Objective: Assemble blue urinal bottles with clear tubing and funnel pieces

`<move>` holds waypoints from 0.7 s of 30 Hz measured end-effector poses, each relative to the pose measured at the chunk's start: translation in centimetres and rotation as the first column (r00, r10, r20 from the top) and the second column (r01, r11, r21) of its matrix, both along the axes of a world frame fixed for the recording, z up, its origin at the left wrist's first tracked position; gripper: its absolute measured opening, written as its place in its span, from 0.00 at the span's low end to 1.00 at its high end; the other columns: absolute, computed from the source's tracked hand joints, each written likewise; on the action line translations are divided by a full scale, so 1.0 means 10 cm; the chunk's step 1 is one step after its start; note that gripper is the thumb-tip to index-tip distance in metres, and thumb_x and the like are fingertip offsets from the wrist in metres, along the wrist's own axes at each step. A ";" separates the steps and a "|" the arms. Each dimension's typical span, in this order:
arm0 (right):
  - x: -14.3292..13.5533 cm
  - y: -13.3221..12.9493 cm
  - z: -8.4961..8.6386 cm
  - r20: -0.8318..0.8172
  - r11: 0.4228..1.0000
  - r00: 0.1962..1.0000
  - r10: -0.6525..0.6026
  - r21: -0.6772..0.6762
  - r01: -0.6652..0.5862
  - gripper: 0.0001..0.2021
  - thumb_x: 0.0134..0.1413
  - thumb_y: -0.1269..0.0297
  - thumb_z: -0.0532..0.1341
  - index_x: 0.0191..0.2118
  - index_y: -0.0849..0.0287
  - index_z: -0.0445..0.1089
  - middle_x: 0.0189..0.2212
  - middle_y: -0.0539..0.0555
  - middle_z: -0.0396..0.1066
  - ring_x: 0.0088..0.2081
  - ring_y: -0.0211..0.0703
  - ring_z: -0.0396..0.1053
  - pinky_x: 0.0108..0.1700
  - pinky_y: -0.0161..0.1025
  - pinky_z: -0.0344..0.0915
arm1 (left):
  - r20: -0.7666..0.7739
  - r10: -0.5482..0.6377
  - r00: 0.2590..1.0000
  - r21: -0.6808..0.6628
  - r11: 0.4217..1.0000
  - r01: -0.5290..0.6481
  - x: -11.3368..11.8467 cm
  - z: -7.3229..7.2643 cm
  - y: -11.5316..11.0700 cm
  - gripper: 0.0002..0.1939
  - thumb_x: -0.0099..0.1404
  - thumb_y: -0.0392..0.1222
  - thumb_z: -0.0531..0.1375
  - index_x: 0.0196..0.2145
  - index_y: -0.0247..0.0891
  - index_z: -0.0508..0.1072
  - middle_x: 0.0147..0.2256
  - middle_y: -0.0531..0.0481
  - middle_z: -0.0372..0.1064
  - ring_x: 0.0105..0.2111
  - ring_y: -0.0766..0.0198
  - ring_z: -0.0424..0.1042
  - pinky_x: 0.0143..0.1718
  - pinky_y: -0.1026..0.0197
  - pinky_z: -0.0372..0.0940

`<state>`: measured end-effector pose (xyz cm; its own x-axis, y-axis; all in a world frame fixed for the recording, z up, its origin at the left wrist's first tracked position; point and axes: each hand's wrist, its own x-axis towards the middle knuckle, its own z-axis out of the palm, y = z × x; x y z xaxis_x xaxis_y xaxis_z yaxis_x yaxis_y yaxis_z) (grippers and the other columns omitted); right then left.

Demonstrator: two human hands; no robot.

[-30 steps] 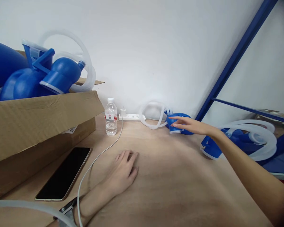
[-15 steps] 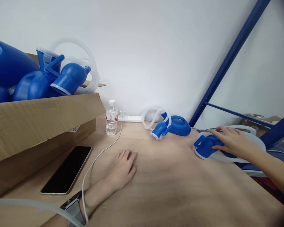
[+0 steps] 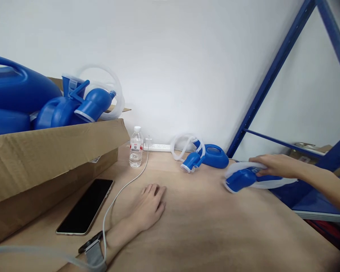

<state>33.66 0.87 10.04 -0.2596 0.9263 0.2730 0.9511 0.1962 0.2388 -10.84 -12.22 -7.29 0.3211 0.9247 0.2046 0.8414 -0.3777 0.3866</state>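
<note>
On the wide tan table, near its right edge, we are holding a blue bottle with a clear tube in our curled right hand and resting our empty, loosely spread left hand beside a thin white cord.

No readable text, brand or number. Water bottle is wearing a wrap label around its middle, facing the camera: red is showing toward the sides, white is filling the center, and a small dark squarish mark is sitting on the white. Lettering there is coming out too small to make out. Cardboard box is carrying a white sticker on its side wall, just below the slanting flap, near the end toward the bottle; its print is blurring too much to read.
</note>
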 end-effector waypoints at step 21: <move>-2.29 -0.76 0.27 0.123 0.630 0.640 0.759 0.110 -0.769 0.28 0.62 0.59 0.65 0.66 0.57 0.63 0.51 0.63 0.75 0.52 0.57 0.71 0.54 0.53 0.65 | 0.853 0.087 0.515 0.054 0.966 -0.252 -0.05 0.07 0.08 0.51 0.56 0.55 0.71 0.69 0.48 0.50 0.62 0.37 0.63 0.59 0.44 0.68 0.57 0.43 0.67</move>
